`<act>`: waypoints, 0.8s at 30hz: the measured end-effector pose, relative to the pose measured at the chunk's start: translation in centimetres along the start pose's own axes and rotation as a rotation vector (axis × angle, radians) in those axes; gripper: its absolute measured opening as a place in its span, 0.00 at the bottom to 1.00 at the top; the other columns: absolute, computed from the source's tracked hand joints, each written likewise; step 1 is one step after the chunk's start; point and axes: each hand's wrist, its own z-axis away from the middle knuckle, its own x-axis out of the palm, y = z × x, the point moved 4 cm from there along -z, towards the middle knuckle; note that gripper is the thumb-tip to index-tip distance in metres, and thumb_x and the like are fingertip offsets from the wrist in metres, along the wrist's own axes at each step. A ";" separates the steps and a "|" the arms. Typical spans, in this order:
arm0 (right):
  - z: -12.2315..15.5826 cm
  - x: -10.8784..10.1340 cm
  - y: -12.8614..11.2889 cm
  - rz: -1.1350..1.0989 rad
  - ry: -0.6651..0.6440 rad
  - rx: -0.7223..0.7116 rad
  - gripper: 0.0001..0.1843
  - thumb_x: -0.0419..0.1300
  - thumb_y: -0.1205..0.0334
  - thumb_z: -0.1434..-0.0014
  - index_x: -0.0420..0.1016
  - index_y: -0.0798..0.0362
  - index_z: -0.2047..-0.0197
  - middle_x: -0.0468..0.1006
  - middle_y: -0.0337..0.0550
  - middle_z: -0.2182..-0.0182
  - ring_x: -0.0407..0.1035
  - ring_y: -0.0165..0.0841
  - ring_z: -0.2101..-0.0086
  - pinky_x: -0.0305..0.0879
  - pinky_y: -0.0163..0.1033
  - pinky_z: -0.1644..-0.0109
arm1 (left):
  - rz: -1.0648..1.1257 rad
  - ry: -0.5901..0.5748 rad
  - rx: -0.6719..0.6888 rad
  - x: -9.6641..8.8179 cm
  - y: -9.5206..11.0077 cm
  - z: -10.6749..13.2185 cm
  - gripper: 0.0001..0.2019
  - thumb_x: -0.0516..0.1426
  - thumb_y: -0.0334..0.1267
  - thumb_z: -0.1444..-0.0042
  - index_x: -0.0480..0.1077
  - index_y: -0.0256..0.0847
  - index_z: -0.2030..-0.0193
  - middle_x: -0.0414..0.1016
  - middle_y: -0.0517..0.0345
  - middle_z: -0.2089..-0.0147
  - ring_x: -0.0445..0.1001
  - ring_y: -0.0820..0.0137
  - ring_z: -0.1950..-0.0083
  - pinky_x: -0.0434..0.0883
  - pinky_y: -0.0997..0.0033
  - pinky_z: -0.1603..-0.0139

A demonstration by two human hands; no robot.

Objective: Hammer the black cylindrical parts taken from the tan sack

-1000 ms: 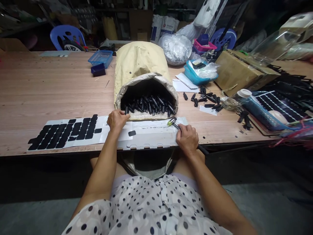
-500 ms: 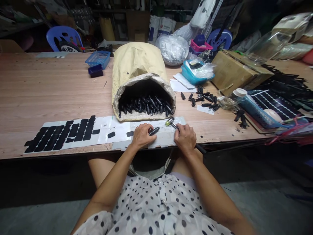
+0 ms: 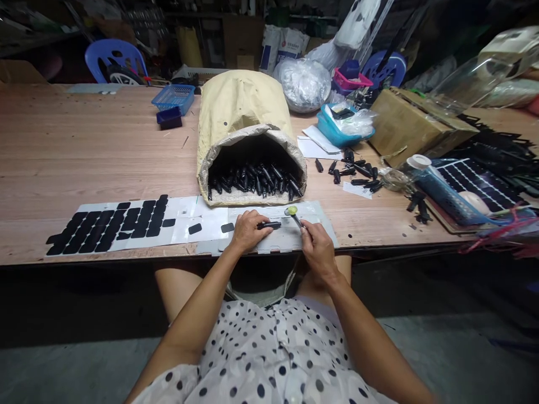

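My left hand (image 3: 247, 231) grips a slim black tapered piece (image 3: 269, 225) between thumb and fingers, low over a grey-white board (image 3: 318, 221) at the table edge. To its right, my right hand (image 3: 316, 247) is closed round the handle of a small hammer (image 3: 291, 211) with a yellow-green face and a metal shaft. The hammer head is just above and right of the black piece, apart from it. Behind both hands, a yellow sack (image 3: 248, 101) lies with its mouth towards me, full of similar black pieces (image 3: 265, 177).
Black stickers on a white sheet (image 3: 179, 227) are left of my hands. Loose black pieces (image 3: 360, 168) lie to the right, near a cardboard box (image 3: 416, 120) and a turquoise basin (image 3: 343, 133). A blue basket (image 3: 174, 98) stands behind left.
The hammer has turned in my right hand, its yellow-green face now showing more fully. The black piece in my left hand has swung from slanted to nearly level.
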 end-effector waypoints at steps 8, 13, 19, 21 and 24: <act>1.5 -0.5 -2.6 -0.100 -0.005 -0.070 0.18 0.47 0.60 0.31 0.77 0.49 0.48 0.78 0.46 0.62 0.73 0.36 0.60 0.69 0.40 0.52 | 0.028 -0.005 -0.041 0.0 0.0 -0.1 0.10 0.65 0.42 0.45 0.81 0.50 0.56 0.78 0.57 0.59 0.71 0.60 0.50 0.66 0.60 0.47; 1.5 -0.6 -2.9 -0.074 -0.012 -0.075 0.18 0.47 0.62 0.31 0.77 0.50 0.48 0.77 0.46 0.63 0.73 0.35 0.61 0.70 0.40 0.53 | 0.032 -0.020 -0.060 -0.1 0.3 -0.1 0.09 0.65 0.40 0.45 0.81 0.49 0.56 0.78 0.57 0.59 0.71 0.60 0.49 0.65 0.60 0.47; 1.7 0.2 -4.1 -0.161 -0.013 -0.121 0.17 0.48 0.60 0.31 0.77 0.49 0.49 0.77 0.45 0.64 0.73 0.35 0.61 0.70 0.39 0.55 | 0.038 -0.018 -0.092 -0.2 0.5 0.0 0.08 0.65 0.38 0.46 0.82 0.49 0.58 0.77 0.58 0.60 0.71 0.61 0.51 0.65 0.60 0.47; 1.7 0.5 -3.8 -0.160 -0.009 -0.118 0.17 0.49 0.60 0.31 0.78 0.48 0.50 0.77 0.44 0.64 0.72 0.35 0.62 0.69 0.39 0.56 | 0.053 -0.011 -0.086 -0.2 0.5 0.0 0.08 0.65 0.38 0.47 0.82 0.49 0.59 0.77 0.58 0.61 0.71 0.61 0.51 0.65 0.60 0.46; 0.8 0.3 -2.3 -0.098 0.030 -0.098 0.17 0.48 0.61 0.31 0.78 0.47 0.49 0.76 0.45 0.63 0.72 0.36 0.61 0.68 0.39 0.56 | 0.070 0.003 -0.064 -0.1 0.5 0.0 0.08 0.65 0.39 0.47 0.81 0.48 0.59 0.76 0.58 0.61 0.71 0.61 0.51 0.66 0.61 0.46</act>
